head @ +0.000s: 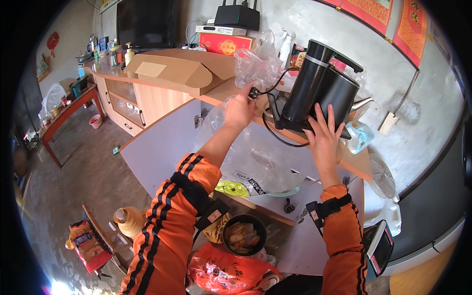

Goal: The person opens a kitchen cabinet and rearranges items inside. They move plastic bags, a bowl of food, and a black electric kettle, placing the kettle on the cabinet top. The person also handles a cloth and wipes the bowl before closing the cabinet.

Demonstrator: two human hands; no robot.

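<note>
A black countertop appliance (303, 84) with an upright column stands at the cabinet top's edge, perhaps a coffee maker. Beside its column sits a rounded black vessel (337, 92) with a handle (348, 62) at the top. The fingers of my right hand (325, 127) lie spread against the vessel's lower side. My left hand (239, 110) pinches a black power plug (254, 93), whose cord (277, 83) runs towards the appliance. A clear plastic bag (258, 61) is behind the plug. More clear plastic (254, 158) hangs below, in front of the opened cabinet.
An open cardboard box (171, 70) lies left on the cabinet top. An open cabinet door (166, 140) juts out at left. On the floor are a pot of food (243, 234), a red plastic bag (228, 269) and a small wooden stool (97, 225). A metal spout (362, 104) shows behind the vessel.
</note>
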